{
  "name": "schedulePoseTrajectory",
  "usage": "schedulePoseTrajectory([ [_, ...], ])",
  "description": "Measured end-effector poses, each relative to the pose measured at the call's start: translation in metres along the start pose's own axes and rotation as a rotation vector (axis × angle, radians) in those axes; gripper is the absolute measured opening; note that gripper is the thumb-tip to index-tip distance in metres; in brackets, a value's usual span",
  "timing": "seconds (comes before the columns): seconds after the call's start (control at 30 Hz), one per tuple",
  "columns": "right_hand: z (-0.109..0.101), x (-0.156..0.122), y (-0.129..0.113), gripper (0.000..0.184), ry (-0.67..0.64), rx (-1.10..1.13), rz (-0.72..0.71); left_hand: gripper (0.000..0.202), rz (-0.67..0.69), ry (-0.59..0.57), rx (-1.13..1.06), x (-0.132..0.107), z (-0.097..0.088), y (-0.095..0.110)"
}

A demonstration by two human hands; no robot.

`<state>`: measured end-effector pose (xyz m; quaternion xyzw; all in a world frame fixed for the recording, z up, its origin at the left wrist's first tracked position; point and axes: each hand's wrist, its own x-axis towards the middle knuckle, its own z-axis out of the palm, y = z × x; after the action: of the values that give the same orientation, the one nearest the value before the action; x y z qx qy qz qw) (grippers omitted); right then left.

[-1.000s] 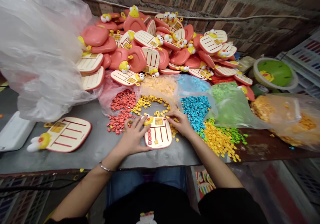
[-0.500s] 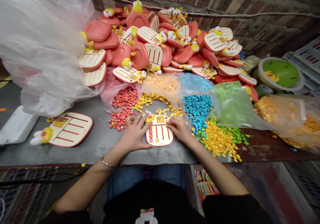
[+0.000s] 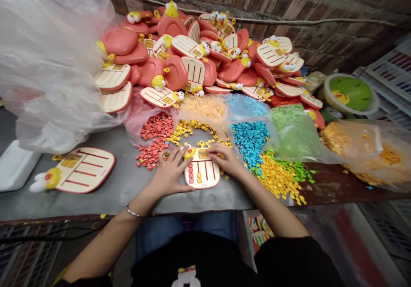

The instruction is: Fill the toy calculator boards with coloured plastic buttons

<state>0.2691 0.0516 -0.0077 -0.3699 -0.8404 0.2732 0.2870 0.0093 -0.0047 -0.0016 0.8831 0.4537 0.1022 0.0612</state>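
A cream, red-edged toy board (image 3: pixel 208 173) with a yellow animal head (image 3: pixel 190 152) lies in front of me. My left hand (image 3: pixel 168 171) grips its left side, fingers along the head end and thumb at the lower edge. Several red pieces (image 3: pixel 191 172) fill its leftmost slot, and two yellow pieces (image 3: pixel 199 178) sit in the slot beside them. My right hand (image 3: pixel 226 162) is over the board's upper right corner, fingertips pinched together; whatever they hold is hidden.
Heaps of small red (image 3: pixel 154 150), yellow (image 3: pixel 279 176) and blue pieces (image 3: pixel 250 139) spill from bags around the board. Another toy board (image 3: pixel 88 171) lies at left beside a plastic bag (image 3: pixel 58 64). Behind rises a pile of boards (image 3: pixel 175 71); a green bowl (image 3: pixel 349 92) stands right.
A second yellow piece now shows in the board's second slot. My right hand has shifted slightly left and up over the board's corner. The left hand keeps its hold.
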Motion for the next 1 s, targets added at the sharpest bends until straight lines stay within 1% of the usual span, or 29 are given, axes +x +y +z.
schedulePoseTrajectory([
  [0.03, -0.004, 0.002, 0.011, 0.021, 0.068, -0.114, 0.034, 0.084, -0.001, 0.0, -0.003, 0.0, 0.0, 0.0],
  [0.07, -0.008, 0.004, 0.021, 0.023, 0.099, -0.241, 0.058, 0.084, -0.001, 0.0, -0.006, 0.0, 0.001, 0.0],
  [0.13, -0.013, 0.009, 0.038, 0.024, 0.07, -0.455, 0.081, 0.084, 0.0, -0.001, -0.006, 0.0, 0.001, 0.0],
  [0.2, -0.015, 0.011, 0.046, 0.024, 0.051, -0.556, 0.095, 0.084, 0.002, -0.003, 0.0, 0.0, 0.002, -0.001],
  [0.27, -0.016, 0.009, 0.042, 0.022, 0.103, -0.531, 0.087, 0.085, 0.002, -0.007, 0.005, 0.0, 0.002, -0.001],
  [0.33, -0.014, 0.005, 0.032, 0.02, 0.162, -0.415, 0.058, 0.085, 0.001, -0.011, 0.003, 0.0, 0.001, -0.001],
  [0.37, -0.012, 0.002, 0.026, 0.019, 0.169, -0.348, 0.036, 0.086, 0.001, -0.011, -0.001, 0.0, 0.001, -0.001],
  [0.43, -0.007, -0.002, 0.016, 0.016, 0.132, -0.242, -0.01, 0.086, 0.002, -0.011, -0.007, 0.0, 0.001, -0.001],
  [0.5, 0.0, -0.003, 0.01, 0.015, 0.106, -0.201, -0.027, 0.086, 0.002, -0.009, -0.01, 0.0, 0.001, -0.001],
  [0.6, 0.01, -0.003, 0.009, 0.014, 0.167, -0.206, 0.024, 0.086, -0.004, -0.003, -0.02, 0.0, 0.002, 0.0],
  [0.7, 0.013, -0.004, 0.01, 0.014, 0.2, -0.205, 0.065, 0.086, -0.01, 0.001, -0.031, 0.0, 0.002, 0.0],
  [0.8, 0.01, -0.007, 0.007, 0.016, 0.17, -0.219, 0.065, 0.085, -0.016, -0.001, -0.027, 0.0, 0.001, 0.001],
  [0.87, 0.006, -0.01, 0.003, 0.015, 0.108, -0.219, 0.044, 0.086, -0.023, -0.006, -0.019, 0.0, 0.002, 0.002],
  [0.93, 0.002, -0.014, -0.001, 0.015, 0.046, -0.172, 0.031, 0.087, -0.027, -0.013, -0.013, 0.0, 0.002, 0.002],
  [1.0, 0.001, -0.016, -0.003, 0.02, 0.022, -0.106, 0.051, 0.088, -0.02, -0.017, -0.011, 0.0, 0.003, 0.002],
])
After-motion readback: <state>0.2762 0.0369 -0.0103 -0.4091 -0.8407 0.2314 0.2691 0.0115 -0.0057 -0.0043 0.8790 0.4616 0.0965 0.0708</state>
